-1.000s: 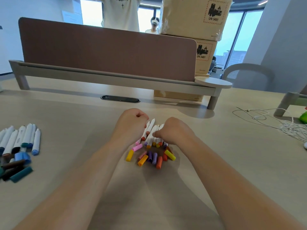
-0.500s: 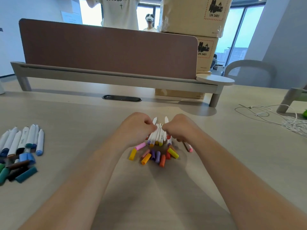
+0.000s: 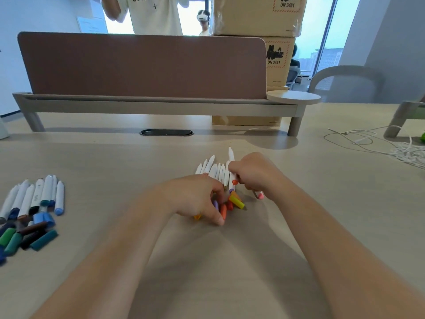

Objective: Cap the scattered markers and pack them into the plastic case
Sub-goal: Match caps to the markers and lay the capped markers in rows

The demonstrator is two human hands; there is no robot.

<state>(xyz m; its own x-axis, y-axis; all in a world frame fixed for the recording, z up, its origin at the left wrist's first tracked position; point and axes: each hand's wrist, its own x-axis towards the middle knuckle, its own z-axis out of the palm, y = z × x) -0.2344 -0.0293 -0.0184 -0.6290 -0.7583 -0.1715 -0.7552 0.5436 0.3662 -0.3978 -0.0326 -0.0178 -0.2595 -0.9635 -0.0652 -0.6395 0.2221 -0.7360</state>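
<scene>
Gripping one white marker (image 3: pixel 231 168) with my right hand (image 3: pixel 254 174), fingers curled round it, I see my left hand (image 3: pixel 195 199) bent over the loose caps (image 3: pixel 236 202); whether it pinches one I cannot tell. The other markers (image 3: pixel 212 169) lie just beyond.

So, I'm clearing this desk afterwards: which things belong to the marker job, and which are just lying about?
Job: centre markers, warm-coloured caps, left markers, blue-green caps, held marker in the right hand.
Lying about: white cable, cardboard boxes, desk divider.
</scene>
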